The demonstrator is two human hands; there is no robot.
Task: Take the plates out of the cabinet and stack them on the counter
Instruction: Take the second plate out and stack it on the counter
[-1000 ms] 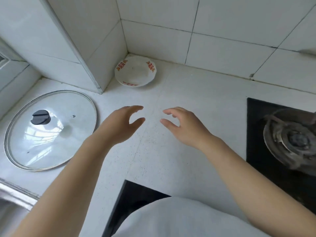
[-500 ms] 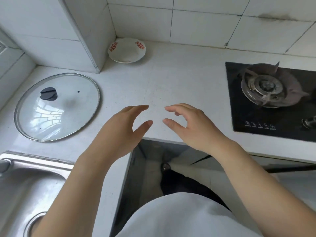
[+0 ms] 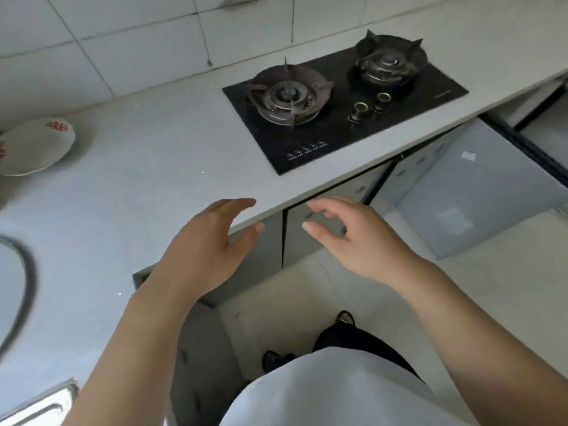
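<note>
Both hands are empty. The left hand (image 3: 209, 250) and the right hand (image 3: 362, 241) hover side by side with palms turned toward each other. Their fingers are loosely curved and spread, and a clear gap separates the two hands. The left hand hangs over the front edge of the counter (image 3: 138, 186). The right hand is just past that edge, in front of the closed cabinet doors (image 3: 310, 235) below it.

A white plate (image 3: 33, 146) with red markings sits on the counter at the far left, near the wall and well apart from both hands. The frame edge cuts off part of it. Nothing lies on the counter between the hands and the plate.

A black two-burner gas stove (image 3: 338, 109) is set into the counter beyond the right hand, with two knobs (image 3: 358, 112) near its front. To the right, a pale grey open door (image 3: 479, 192) swings out from under the counter; what lies behind it is not visible. The dark rim of a pot lid (image 3: 23, 287) curves in at the left edge, and a corner of a metal sink (image 3: 40, 404) shows at the bottom left.

The counter is pale grey and speckled, and it is backed by a white tiled wall (image 3: 123, 41). Below are a light tiled floor (image 3: 307, 296), dark shoes (image 3: 345, 318) and the person's white shirt (image 3: 338, 392).
</note>
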